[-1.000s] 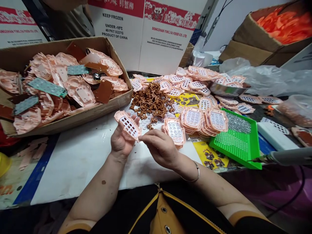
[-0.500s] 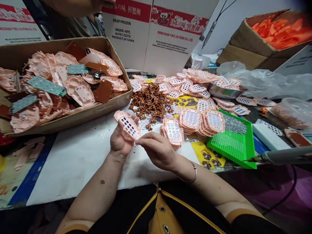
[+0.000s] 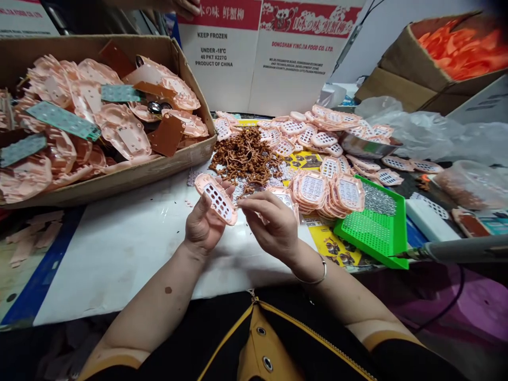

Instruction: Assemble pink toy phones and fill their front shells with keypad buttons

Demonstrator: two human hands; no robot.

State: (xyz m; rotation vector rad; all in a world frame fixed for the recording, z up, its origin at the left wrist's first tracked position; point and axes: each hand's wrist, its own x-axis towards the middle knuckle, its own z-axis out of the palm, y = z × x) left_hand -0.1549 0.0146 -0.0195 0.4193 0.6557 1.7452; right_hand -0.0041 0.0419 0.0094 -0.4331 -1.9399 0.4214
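My left hand (image 3: 206, 225) grips a pink plastic casing (image 3: 216, 199) with a white face full of holes, tilted over the table. Close to the casing's right edge is my right hand (image 3: 272, 222), its thumb and forefinger pinched together; what they hold, if anything, is too small to make out. Behind both hands lies a heap of small brown plastic pieces (image 3: 248, 159). Stacks of similar pink casings with white faces (image 3: 311, 189) stand right of my right hand, and one stack (image 3: 286, 198) is partly hidden behind it.
At left a cardboard box (image 3: 159, 177) holds pink shells and circuit boards. On the right are a green tray (image 3: 371, 238) with metal screws (image 3: 379, 200), a metal bowl (image 3: 367, 147) and a grey-handled tool (image 3: 460, 248). Another person's hand (image 3: 186, 8) touches the white carton (image 3: 222, 84).
Both hands have shifted slightly right with the casing, as the view also moved. My right fingers have drawn a little away from the casing's edge. The other person's hand moved onto the carton.
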